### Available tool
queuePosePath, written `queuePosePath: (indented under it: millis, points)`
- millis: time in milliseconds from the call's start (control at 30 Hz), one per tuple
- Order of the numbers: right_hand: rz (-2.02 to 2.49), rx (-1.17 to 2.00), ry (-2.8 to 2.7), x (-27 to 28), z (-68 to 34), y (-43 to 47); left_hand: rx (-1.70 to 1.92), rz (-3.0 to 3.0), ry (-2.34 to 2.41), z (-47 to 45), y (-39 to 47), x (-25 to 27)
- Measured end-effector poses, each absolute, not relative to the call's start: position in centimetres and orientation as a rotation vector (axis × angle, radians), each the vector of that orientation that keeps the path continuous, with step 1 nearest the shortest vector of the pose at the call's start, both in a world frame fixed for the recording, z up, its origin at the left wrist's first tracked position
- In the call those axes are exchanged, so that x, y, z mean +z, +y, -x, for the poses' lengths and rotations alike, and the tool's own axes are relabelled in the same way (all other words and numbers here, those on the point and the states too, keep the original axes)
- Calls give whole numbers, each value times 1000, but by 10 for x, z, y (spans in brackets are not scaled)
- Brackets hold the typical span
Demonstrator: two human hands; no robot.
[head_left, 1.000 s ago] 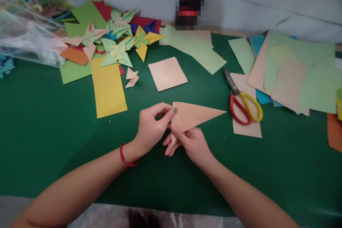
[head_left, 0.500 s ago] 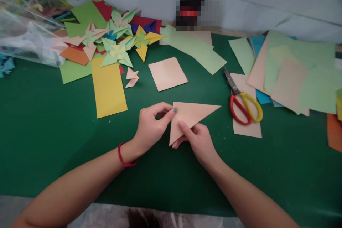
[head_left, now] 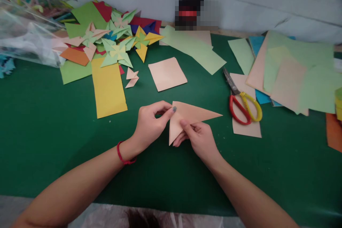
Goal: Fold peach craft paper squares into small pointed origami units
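Both hands hold a peach sheet of paper folded into a triangle, with one long point toward the right. My left hand pinches its upper left corner between thumb and fingers. At the lower edge, my right hand grips it, thumb on top and fingers partly hidden underneath. Beyond the hands lie a stack of peach paper squares and a small folded peach paper piece.
Scissors with red and yellow handles rest on a peach strip at the right. Behind them are overlapping coloured sheets. Folded paper stars and a yellow sheet lie at the left on the green table.
The right point of the folded paper has swung downward, and its upper edge now slopes. Both hands keep their hold in nearly the same place.
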State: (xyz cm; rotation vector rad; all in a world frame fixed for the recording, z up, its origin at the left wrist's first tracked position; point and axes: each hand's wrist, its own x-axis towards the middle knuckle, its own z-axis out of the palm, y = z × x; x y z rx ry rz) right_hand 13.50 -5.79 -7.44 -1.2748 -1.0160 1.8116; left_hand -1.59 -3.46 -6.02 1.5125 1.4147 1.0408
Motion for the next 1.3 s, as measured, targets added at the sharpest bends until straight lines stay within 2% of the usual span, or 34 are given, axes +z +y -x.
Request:
queuePosePath:
  millis: [567,833,1300]
  points:
    - [1353,1732,-1047,-67,-132,-59,1069,-1471,1421,15,-35,-59]
    - [1203,1879,-1052,-68,-128,-60,1063,-1382,1404,14,-35,-60]
    - [1228,1983,-928,-72,-125,-62,1175,-1391,1439,16,-34,-61]
